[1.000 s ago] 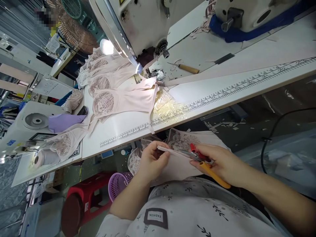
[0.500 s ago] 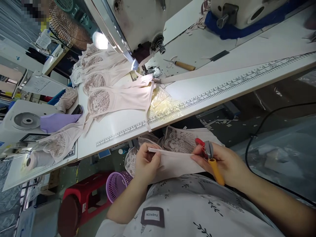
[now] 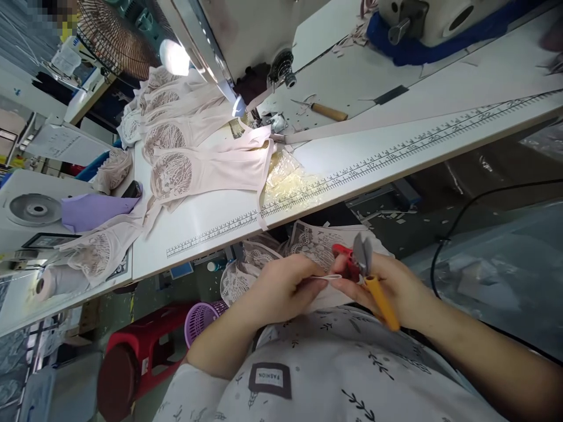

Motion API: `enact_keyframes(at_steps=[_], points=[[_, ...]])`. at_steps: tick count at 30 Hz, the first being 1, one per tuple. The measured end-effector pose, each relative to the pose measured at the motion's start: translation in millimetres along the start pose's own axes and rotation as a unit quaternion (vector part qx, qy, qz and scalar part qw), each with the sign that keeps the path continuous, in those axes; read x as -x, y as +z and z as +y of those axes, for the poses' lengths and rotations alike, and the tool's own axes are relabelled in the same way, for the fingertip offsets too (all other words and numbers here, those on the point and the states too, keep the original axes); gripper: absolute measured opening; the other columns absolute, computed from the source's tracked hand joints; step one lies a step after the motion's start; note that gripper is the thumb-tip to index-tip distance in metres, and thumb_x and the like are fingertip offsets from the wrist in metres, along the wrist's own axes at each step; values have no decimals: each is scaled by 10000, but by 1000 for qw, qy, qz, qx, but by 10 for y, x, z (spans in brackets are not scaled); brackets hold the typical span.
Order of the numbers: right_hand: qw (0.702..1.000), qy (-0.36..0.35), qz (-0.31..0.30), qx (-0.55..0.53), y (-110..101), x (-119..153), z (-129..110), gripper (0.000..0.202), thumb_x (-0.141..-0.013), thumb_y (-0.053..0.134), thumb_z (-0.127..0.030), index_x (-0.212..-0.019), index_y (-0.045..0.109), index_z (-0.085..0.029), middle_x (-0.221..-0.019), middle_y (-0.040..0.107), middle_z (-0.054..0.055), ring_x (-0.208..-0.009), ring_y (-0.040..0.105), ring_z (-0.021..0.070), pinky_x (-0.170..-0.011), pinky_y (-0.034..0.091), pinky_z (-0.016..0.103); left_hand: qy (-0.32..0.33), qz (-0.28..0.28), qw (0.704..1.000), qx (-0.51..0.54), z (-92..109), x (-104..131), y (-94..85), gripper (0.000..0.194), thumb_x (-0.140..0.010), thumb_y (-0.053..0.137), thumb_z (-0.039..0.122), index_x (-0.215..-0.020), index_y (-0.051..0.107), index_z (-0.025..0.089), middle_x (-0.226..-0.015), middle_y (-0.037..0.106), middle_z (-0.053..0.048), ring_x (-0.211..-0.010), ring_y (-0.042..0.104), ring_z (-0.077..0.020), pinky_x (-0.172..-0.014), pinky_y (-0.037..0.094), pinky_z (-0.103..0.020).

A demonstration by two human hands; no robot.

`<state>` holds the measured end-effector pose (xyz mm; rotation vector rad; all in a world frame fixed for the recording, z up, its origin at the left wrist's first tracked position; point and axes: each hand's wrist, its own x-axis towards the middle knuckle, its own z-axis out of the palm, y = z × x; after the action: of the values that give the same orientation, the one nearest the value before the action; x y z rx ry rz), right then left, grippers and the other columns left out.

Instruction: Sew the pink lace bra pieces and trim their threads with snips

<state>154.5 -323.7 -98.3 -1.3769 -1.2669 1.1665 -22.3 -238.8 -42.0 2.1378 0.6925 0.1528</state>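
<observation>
My left hand pinches the edge of a pale pink fabric piece above my lap. Close beside it, the fingertips of my right hand grip the same edge. Small snips with one red and one orange handle also rest in my right hand, their blades pointing up and away from the cloth. Beyond my hands, a lace part of pink fabric hangs below the table edge. On the table, a pink lace garment lies by the sewing machine, one strap hanging over the printed ruler.
A wooden-handled awl lies on the white table. More lace garments are piled at the left. Below stand a purple basket and a red stool. A black cable curves at the right.
My left hand has moved right along the fabric edge, and is now almost touching my right hand's fingertips. The view has shifted slightly. Both hands still hold the cloth.
</observation>
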Motion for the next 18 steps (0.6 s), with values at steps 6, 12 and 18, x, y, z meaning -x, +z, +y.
enact_keyframes(at_steps=[6, 12, 18], points=[[981, 91, -49, -165, 55, -21, 115, 268, -819, 617, -481, -843, 551, -222, -770, 638, 27, -658, 610, 166, -619, 537, 302, -176, 68, 949, 253, -92, 76, -40, 284, -810, 622, 424, -741, 613, 149, -658, 562, -18, -573, 477, -107, -531, 377, -218], [947, 162, -100, -258, 169, -22, 5, 261, -781, 667, -411, -870, 513, -220, -829, 664, 38, -741, 689, 210, -718, 570, 374, -168, 153, 955, 192, -115, 139, 15, 207, -813, 630, 348, -740, 638, 154, -689, 588, -29, -625, 507, -125, -570, 399, -228], [963, 143, -79, -213, 193, -92, -164, 279, -702, 695, -385, -831, 505, -226, -662, 586, -23, -596, 605, 163, -589, 538, 325, -125, 141, 953, 236, -104, 140, -19, 243, -803, 657, 377, -709, 650, 153, -751, 629, -62, -716, 569, -162, -675, 465, -278]])
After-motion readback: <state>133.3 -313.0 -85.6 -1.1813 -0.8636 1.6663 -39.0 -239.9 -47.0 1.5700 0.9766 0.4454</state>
